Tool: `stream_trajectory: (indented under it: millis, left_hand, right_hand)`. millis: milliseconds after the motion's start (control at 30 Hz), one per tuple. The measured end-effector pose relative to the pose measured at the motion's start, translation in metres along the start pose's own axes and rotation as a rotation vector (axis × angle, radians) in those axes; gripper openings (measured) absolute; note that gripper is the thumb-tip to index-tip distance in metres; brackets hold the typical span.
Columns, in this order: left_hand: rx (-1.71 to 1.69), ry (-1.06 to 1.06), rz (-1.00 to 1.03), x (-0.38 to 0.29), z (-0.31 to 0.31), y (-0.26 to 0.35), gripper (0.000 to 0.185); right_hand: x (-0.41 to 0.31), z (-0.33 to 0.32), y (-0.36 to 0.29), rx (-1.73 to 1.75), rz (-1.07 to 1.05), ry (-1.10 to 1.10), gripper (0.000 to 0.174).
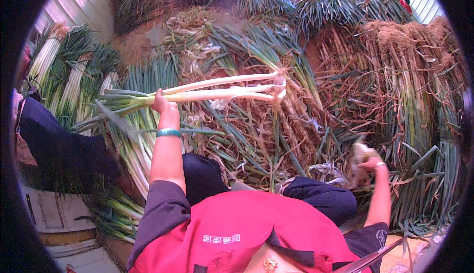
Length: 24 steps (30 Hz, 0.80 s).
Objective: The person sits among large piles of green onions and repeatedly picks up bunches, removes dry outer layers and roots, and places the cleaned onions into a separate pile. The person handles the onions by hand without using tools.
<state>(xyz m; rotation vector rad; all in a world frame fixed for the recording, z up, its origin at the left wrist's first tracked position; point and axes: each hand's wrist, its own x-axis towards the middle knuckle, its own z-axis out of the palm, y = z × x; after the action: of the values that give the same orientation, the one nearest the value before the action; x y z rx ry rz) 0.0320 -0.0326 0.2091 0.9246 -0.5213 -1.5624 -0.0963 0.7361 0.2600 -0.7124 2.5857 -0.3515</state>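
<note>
My left hand grips a few long green onions near where the white shanks meet the green leaves. They lie almost level across the view, with pale peeled shanks and roots pointing right. Out to the right, my right hand holds pale onion peelings, blurred by motion. Below the left forearm lies a row of cleaned green onions, white shanks toward me. Between the hands, unpeeled green onions with brown roots rest on a litter of husks and leaves.
Large bundles of rooty, unpeeled green onions are stacked at the right. More leafy heaps stand at the back. Cleaned bundles stand at the left, near another person's dark-clothed leg. A white cabinet-like object is at lower left.
</note>
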Motion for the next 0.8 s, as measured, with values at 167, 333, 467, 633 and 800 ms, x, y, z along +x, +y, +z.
stream_trajectory:
  millis: [167, 333, 467, 633, 800]
  left_hand:
    - [-0.182, -0.276, -0.177, -0.05, 0.017, 0.026, 0.024]
    - [-0.123, -0.231, -0.37, -0.079, 0.013, 0.015, 0.018]
    - [-0.083, -0.321, -0.494, -0.086, 0.0, -0.008, 0.024]
    - [-0.048, -0.367, -0.588, -0.068, -0.015, -0.021, 0.019]
    - [-0.001, -0.229, -0.419, -0.005, -0.036, -0.003, 0.011]
  right_hand:
    - [0.099, 0.044, -0.134, -0.143, 0.136, -0.313, 0.07]
    - [0.144, 0.07, -0.286, 0.285, -0.207, 0.278, 0.097]
    - [0.178, 0.096, -0.356, 0.669, -0.396, 0.307, 0.069]
    - [0.193, 0.122, -0.348, 2.134, -0.279, 0.017, 0.022]
    - [0.099, -0.009, -0.069, 1.763, -0.275, 1.025, 0.018]
